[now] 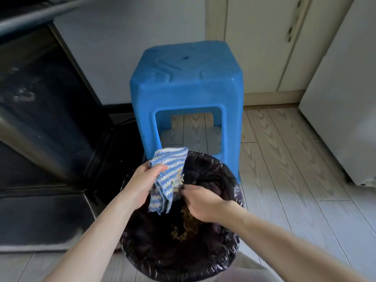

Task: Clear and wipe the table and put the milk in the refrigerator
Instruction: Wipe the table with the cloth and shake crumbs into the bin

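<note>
Dim, soft daylight; dark left side, blurred right fingertips, edges bowed

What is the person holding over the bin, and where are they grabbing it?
The left hand grips a striped cloth by its bunched middle, above the bin. The right hand touches its dirty edge; whether it grips, I cannot tell.

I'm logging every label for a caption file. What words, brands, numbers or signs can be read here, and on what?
None can be read.
Blue stool: moulded ridges and a hole on the seat, no letters.
Striped cloth in the left hand: stripes only, no tag showing.
Bin liner under the right hand: plain dark plastic.
Cabinet doors: no print.
</note>
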